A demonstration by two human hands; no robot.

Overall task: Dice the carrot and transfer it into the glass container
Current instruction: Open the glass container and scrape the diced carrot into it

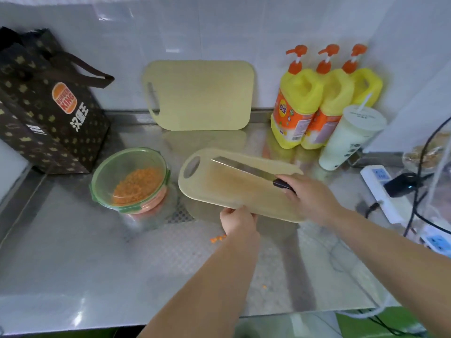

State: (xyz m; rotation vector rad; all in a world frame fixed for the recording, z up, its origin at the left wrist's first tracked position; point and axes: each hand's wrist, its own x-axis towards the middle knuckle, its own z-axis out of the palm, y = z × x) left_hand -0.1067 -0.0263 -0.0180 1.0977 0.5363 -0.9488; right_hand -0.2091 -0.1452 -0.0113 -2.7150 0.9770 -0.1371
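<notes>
Grip of left hand (238, 222) clamped on near edge of beige plastic cutting board (231, 191); right hand (310, 196) clamped on black-handled steel cleaver (244, 168). Diced orange carrot (138, 185) sits in round green-rimmed glass container (105, 174), leftward; left hand nearer.

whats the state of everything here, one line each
glass container: open, no lid, part full of diced carrot
near cutting board: raised off the counter, bare, left hand grips its near edge
knife: blade resting on that board, right hand grips it
far cutting board: upright against the wall
cup: lidded, straw in
stray carrot bits: on the counter
</notes>
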